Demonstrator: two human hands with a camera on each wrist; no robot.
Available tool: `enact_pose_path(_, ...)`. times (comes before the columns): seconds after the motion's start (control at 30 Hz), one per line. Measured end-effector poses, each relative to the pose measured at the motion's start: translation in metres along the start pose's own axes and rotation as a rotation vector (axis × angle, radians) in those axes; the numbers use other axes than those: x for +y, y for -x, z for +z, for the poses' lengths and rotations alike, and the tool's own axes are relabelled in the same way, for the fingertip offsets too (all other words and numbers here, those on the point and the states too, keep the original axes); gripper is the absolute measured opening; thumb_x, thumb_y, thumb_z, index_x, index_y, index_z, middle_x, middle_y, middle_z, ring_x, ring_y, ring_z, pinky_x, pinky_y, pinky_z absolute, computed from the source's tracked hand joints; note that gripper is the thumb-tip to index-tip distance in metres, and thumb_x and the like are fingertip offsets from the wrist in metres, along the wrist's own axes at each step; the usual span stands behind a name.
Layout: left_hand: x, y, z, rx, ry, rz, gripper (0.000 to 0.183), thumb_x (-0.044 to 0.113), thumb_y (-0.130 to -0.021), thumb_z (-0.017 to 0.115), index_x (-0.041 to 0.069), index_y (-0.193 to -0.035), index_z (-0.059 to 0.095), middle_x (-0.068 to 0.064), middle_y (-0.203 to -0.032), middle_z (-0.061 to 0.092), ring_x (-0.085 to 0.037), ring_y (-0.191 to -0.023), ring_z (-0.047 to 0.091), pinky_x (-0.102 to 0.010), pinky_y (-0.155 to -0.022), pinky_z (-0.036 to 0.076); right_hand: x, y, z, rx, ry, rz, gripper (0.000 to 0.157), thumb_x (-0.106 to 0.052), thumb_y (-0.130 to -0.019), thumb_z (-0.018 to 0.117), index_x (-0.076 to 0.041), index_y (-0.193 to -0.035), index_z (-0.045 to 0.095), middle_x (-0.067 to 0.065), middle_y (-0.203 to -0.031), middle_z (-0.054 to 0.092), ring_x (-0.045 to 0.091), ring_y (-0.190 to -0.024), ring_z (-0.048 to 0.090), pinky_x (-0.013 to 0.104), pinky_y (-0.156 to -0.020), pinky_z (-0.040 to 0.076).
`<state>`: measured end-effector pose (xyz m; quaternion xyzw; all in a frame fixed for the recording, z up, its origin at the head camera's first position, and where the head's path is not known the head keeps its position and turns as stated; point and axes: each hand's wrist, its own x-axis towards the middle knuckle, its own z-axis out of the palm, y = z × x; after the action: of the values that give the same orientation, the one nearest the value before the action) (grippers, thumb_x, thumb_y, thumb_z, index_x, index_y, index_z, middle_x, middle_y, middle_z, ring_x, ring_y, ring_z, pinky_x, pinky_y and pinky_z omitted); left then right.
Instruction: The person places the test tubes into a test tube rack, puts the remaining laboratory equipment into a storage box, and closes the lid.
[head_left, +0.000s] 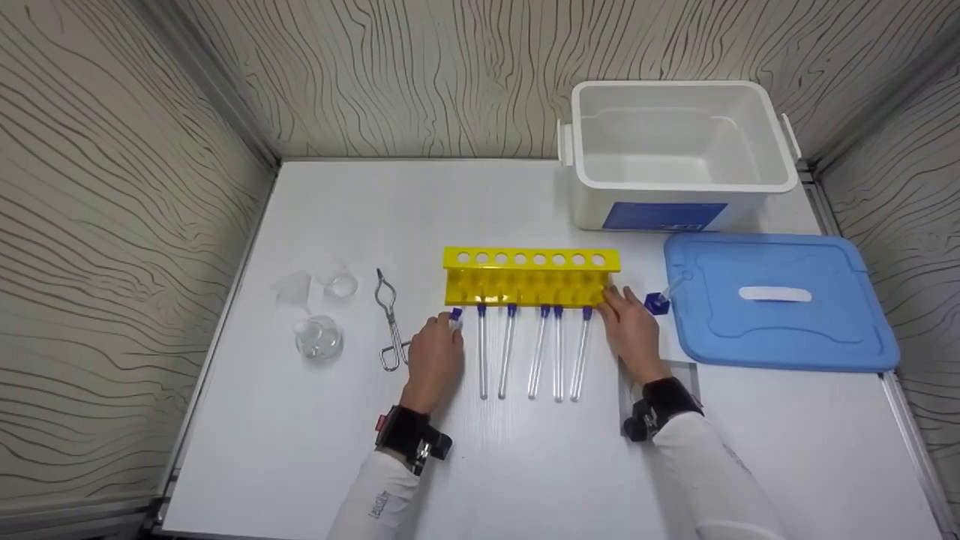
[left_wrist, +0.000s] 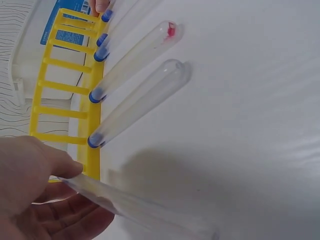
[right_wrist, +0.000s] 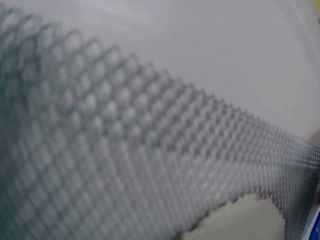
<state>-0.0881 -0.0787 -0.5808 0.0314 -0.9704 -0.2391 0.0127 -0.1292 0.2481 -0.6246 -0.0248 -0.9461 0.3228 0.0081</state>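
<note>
My left hand (head_left: 435, 356) pinches a clear test tube (left_wrist: 145, 210) with a blue stopper, left of a row of tubes. Several more stoppered test tubes (head_left: 482, 352) lie side by side, stoppers toward the yellow test tube rack (head_left: 532, 259). One tube has a red mark near its rounded end in the left wrist view. At the rack's right end, my right hand (head_left: 632, 334) grips the corner with thumb and fingertips. Beneath that wrist lies a square of wire gauze (right_wrist: 150, 120), which fills much of the right wrist view and hides the hand there.
Metal tongs (head_left: 390, 322), a glass flask (head_left: 319, 339) and a clear funnel (head_left: 292, 289) are on the left. A measuring cylinder with a purple base (head_left: 657, 303) lies against the blue lid (head_left: 780, 330). Behind stands a white bin (head_left: 679, 180).
</note>
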Motion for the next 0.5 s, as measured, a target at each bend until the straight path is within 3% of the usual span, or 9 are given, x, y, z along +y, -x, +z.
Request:
enact_pose_path(0.2, -0.001, -0.006, -0.007, 0.03, 0.066, -0.027, 0.032, 0.015, -0.095, 0.063, -0.001, -0.123, 0.064, -0.017, -0.098, 0.071, -0.032, -0.079, 0.07, -0.042, -0.066, 0.058, -0.001, 0.0, 0.0, -0.002, -0.002, -0.002, 0.044, -0.029, -0.102, 0.054, -0.011, -0.142, 0.051, 0.016, -0.147, 0.051, 0.042, -0.141, 0.042, 0.058, -0.114, 0.036)
enact_pose_path(0.5, 0.006, -0.016, -0.026, 0.085, 0.126, -0.032, 0.034, 0.017, -0.095, 0.063, 0.002, -0.125, 0.065, -0.012, -0.091, 0.071, -0.021, -0.069, 0.065, -0.032, -0.059, 0.054, -0.001, 0.0, -0.001, -0.01, 0.005, 0.009, 0.046, -0.031, -0.102, 0.054, -0.011, -0.144, 0.049, 0.018, -0.148, 0.049, 0.042, -0.142, 0.041, 0.058, -0.114, 0.036)
